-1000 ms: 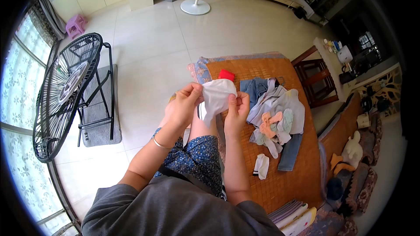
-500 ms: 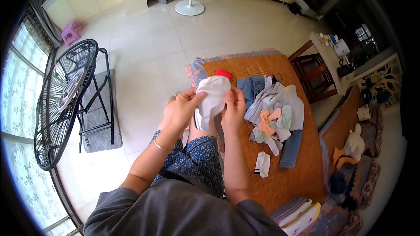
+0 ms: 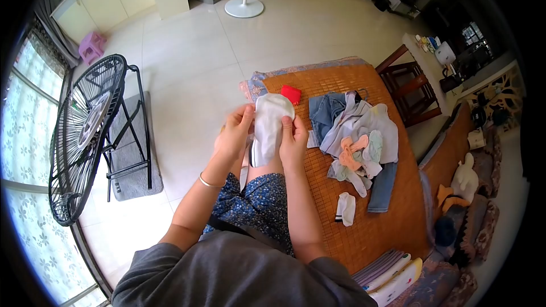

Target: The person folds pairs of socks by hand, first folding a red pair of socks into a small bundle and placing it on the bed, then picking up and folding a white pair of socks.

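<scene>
A white sock (image 3: 271,128) hangs over my lap, stretched between my two hands. My left hand (image 3: 234,128) pinches its left edge with the thumb. On the opposite edge my right hand (image 3: 293,139) grips it, thumb on the near face. Another white sock with dark stripes (image 3: 345,208) lies flat on the woven mat (image 3: 324,239) to my right. Beyond it is a heap of laundry: blue jeans (image 3: 382,189), a pale grey garment (image 3: 378,128), and peach-coloured small pieces (image 3: 351,150) on top. A red item (image 3: 290,94) rests near the mat's left edge.
A black woven chair (image 3: 85,136) stands on the left over a grey rug (image 3: 132,176). Ahead is the white round base of a stand (image 3: 244,7). Folded cloths (image 3: 392,276) lie at the near right. A wooden chair (image 3: 412,88) stands beyond the mat.
The sock has moved slightly left and up and hangs straighter. My left hand has shifted a little left and up its edge. The view has turned slightly.
</scene>
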